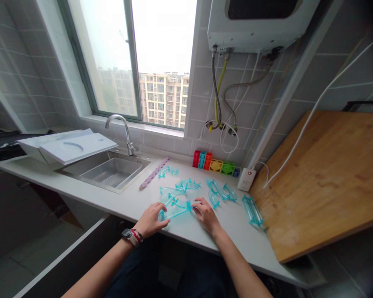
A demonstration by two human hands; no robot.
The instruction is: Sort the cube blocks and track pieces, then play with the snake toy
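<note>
Turquoise frame (178,214): near the front edge of the counter (239,232), between my two hands.
Left hand (152,219): fingers closed about the frame's left end.
Right hand (206,213): fingers pinched on its right end; firmness I cannot tell.
Reason for hold: I judge that two ends steady slim bars better than one.
Loose turquoise pieces (174,191): spread beyond the frame, presumably for easy reach.
Finish: translucent, plastic-looking; straight bars, curved panels.
Purple strip (154,174): zigzag-edged, near the sink (122,189).
Wooden board (326,178): grained, leaning.
</note>
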